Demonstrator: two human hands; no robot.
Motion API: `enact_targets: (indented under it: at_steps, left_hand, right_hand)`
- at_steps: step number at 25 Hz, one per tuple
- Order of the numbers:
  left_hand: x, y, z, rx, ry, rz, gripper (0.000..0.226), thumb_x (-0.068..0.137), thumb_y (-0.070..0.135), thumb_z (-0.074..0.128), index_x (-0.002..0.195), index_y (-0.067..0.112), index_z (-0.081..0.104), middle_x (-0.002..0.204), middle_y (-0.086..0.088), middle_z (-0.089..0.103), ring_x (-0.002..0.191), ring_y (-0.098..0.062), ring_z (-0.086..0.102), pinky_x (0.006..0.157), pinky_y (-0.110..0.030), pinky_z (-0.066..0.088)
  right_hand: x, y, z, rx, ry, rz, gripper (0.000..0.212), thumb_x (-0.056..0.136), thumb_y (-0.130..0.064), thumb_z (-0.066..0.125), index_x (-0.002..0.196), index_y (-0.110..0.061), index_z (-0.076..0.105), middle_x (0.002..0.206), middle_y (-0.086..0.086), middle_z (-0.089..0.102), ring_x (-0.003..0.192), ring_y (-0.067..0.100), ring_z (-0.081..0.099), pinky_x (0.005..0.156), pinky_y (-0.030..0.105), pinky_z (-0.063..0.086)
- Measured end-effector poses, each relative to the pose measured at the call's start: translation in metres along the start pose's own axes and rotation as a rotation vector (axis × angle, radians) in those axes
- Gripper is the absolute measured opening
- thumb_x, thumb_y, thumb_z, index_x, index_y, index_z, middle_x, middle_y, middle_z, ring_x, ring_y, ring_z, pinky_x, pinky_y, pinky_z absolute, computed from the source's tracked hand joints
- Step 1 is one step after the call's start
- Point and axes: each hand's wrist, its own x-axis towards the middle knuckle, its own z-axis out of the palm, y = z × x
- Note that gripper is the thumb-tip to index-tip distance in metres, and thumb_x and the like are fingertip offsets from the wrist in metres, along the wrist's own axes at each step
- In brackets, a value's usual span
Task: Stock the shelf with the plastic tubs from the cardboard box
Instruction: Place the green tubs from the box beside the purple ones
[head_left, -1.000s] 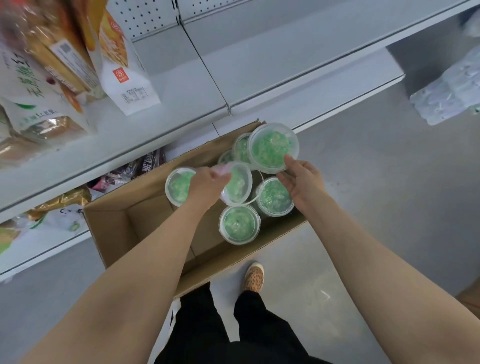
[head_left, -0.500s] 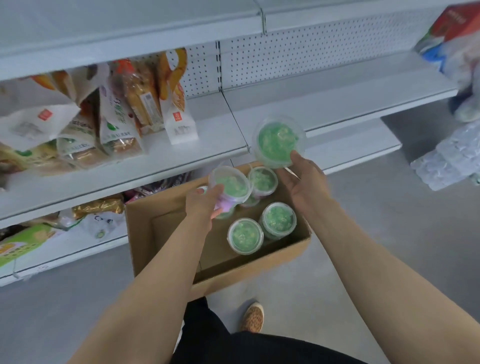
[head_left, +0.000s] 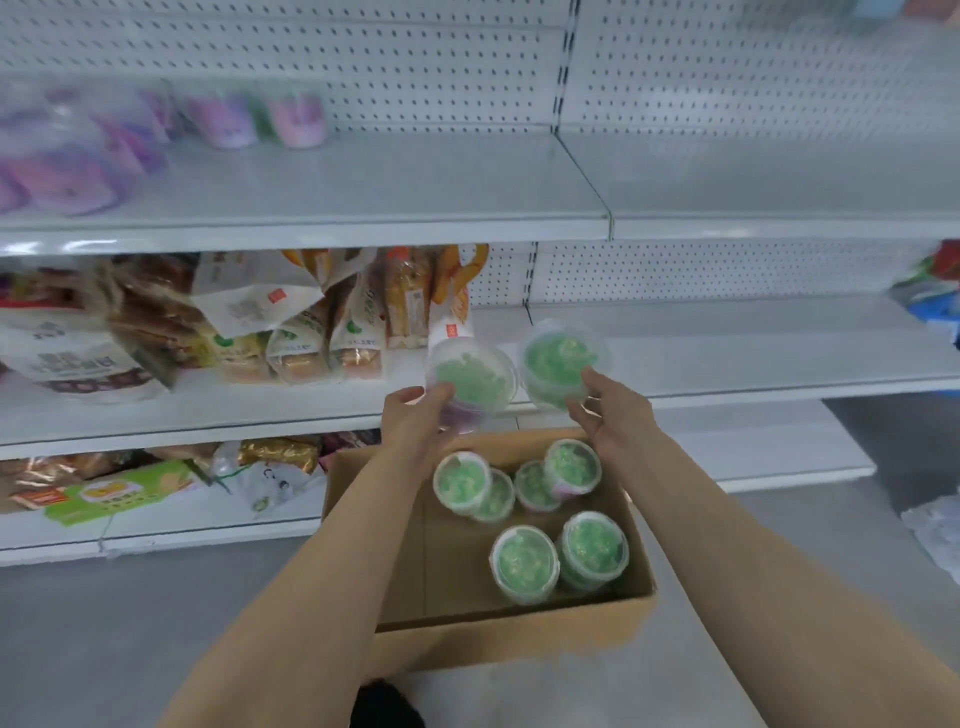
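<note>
Tubs with clear lids and green contents are split between the hands and the cardboard box. One tub sits in the grip of the left hand, fingers wrapped round its side, tilted so the lid faces the camera. A second tub is gripped by the right hand, just beside the first, and both are raised in front of the middle shelf. Six more tubs lie in the box on the floor, below the hands. Bags of bread fill the left part of that shelf. Blurred purple tubs stand on the shelf above.
</note>
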Motion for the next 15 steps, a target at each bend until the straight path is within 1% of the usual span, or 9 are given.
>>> enact_targets:
  at_steps: [1, 3, 6, 7, 9, 11, 13, 14, 15]
  left_hand:
    - [-0.001, 0.009, -0.006, -0.054, -0.027, 0.009, 0.054, 0.081, 0.018, 0.075, 0.126, 0.008, 0.046, 0.116, -0.016, 0.059, 0.098, -0.028, 0.065, 0.073, -0.040, 0.059]
    - [-0.003, 0.028, -0.015, -0.129, -0.074, 0.051, 0.048, 0.084, 0.019, 0.072, 0.125, 0.007, 0.049, 0.117, -0.017, 0.061, 0.102, -0.030, 0.067, 0.083, -0.045, 0.058]
    - [-0.002, 0.072, -0.022, -0.244, -0.164, 0.154, 0.021, 0.091, 0.018, 0.066, 0.103, 0.002, 0.061, 0.103, -0.016, 0.067, 0.092, -0.022, 0.071, 0.092, -0.047, 0.055]
    - [-0.001, 0.091, -0.024, -0.282, -0.176, 0.184, 0.016, 0.092, 0.018, 0.064, 0.099, 0.004, 0.062, 0.099, -0.015, 0.066, 0.090, -0.021, 0.070, 0.093, -0.047, 0.054]
    - [0.005, 0.132, -0.029, -0.374, -0.159, 0.227, 0.013, 0.093, 0.018, 0.063, 0.100, 0.007, 0.062, 0.100, -0.014, 0.062, 0.089, -0.020, 0.066, 0.093, -0.046, 0.054]
    - [0.013, 0.172, -0.040, -0.431, -0.114, 0.262, 0.015, 0.092, 0.017, 0.063, 0.103, 0.007, 0.061, 0.102, -0.013, 0.062, 0.086, -0.018, 0.066, 0.089, -0.042, 0.056]
    - [0.024, 0.209, -0.055, -0.442, -0.054, 0.300, 0.032, 0.091, 0.020, 0.065, 0.117, 0.004, 0.056, 0.110, -0.013, 0.061, 0.080, -0.015, 0.068, 0.076, -0.036, 0.061]
    - [0.033, 0.226, -0.063, -0.445, -0.028, 0.329, 0.042, 0.090, 0.021, 0.066, 0.125, 0.002, 0.052, 0.116, -0.014, 0.059, 0.080, -0.015, 0.068, 0.072, -0.035, 0.061]
    - [0.043, 0.241, -0.071, -0.445, 0.001, 0.356, 0.049, 0.089, 0.021, 0.068, 0.129, 0.001, 0.048, 0.121, -0.016, 0.057, 0.085, -0.018, 0.068, 0.072, -0.037, 0.062]
  right_hand:
    - [-0.001, -0.004, 0.008, -0.005, -0.016, -0.019, 0.034, 0.087, -0.015, 0.073, 0.113, 0.003, 0.060, 0.120, 0.018, 0.059, 0.091, 0.025, 0.065, 0.061, 0.026, 0.059]
    - [-0.008, -0.012, 0.029, 0.008, -0.076, -0.041, 0.026, 0.088, -0.014, 0.072, 0.106, 0.002, 0.062, 0.111, 0.015, 0.060, 0.087, 0.022, 0.065, 0.070, 0.030, 0.061]
    - [-0.022, -0.033, 0.072, 0.051, -0.219, -0.084, 0.017, 0.090, -0.013, 0.071, 0.097, -0.001, 0.062, 0.107, 0.013, 0.063, 0.093, 0.020, 0.065, 0.076, 0.032, 0.062]
    - [-0.026, -0.040, 0.089, 0.058, -0.262, -0.111, 0.016, 0.090, -0.013, 0.071, 0.096, -0.002, 0.061, 0.108, 0.013, 0.065, 0.095, 0.019, 0.066, 0.079, 0.033, 0.062]
    - [-0.034, -0.053, 0.124, 0.068, -0.341, -0.160, 0.016, 0.089, -0.013, 0.071, 0.093, -0.003, 0.060, 0.106, 0.012, 0.067, 0.093, 0.016, 0.068, 0.085, 0.035, 0.060]
    - [-0.040, -0.062, 0.161, 0.065, -0.402, -0.186, 0.018, 0.088, -0.014, 0.072, 0.093, -0.003, 0.060, 0.105, 0.012, 0.068, 0.085, 0.013, 0.071, 0.090, 0.035, 0.058]
    - [-0.042, -0.066, 0.200, 0.054, -0.433, -0.190, 0.020, 0.088, -0.017, 0.073, 0.094, -0.004, 0.059, 0.102, 0.011, 0.066, 0.078, 0.011, 0.071, 0.092, 0.034, 0.057]
    - [-0.043, -0.067, 0.220, 0.048, -0.439, -0.185, 0.021, 0.088, -0.018, 0.074, 0.093, -0.005, 0.059, 0.100, 0.011, 0.064, 0.076, 0.012, 0.070, 0.091, 0.034, 0.058]
    - [-0.042, -0.066, 0.239, 0.040, -0.436, -0.175, 0.022, 0.088, -0.020, 0.074, 0.095, -0.004, 0.059, 0.098, 0.010, 0.061, 0.077, 0.013, 0.069, 0.089, 0.033, 0.059]
